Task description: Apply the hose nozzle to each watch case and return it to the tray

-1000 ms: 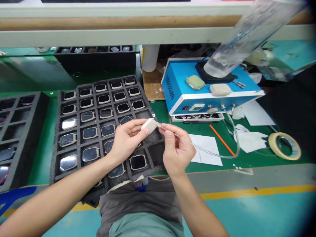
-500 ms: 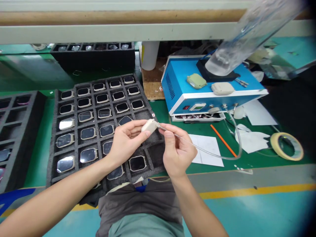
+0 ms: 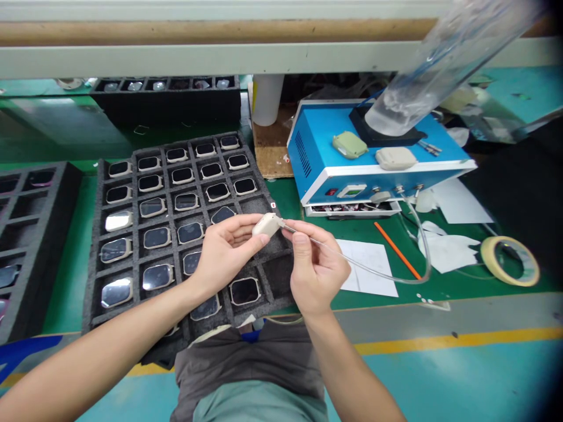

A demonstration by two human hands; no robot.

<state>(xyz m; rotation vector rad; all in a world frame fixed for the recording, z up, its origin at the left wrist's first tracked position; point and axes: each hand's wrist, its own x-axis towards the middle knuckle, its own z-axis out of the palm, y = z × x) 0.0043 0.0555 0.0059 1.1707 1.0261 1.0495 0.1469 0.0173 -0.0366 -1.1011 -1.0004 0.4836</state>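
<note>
My left hand (image 3: pixel 224 252) pinches a small beige watch case (image 3: pixel 266 224) above the right side of a black foam tray (image 3: pixel 132 234). My right hand (image 3: pixel 314 264) is closed on the tip of a thin clear tube (image 3: pixel 378 274), and that tip touches the right end of the case. The tube curves back to the front of a blue machine (image 3: pixel 373 155). Several watch cases with dark or shiny faces sit in the tray's cells.
A green case (image 3: pixel 349 145) and a beige case (image 3: pixel 396 158) lie on the blue machine. A tape roll (image 3: pixel 510 261), an orange pencil (image 3: pixel 398 250), white papers and a glove lie to the right. More foam trays stand at left (image 3: pixel 26 234) and behind (image 3: pixel 167 97).
My hands, the case and the tube tip stay almost still. The view shifted slightly between one second ago and half a second ago.
</note>
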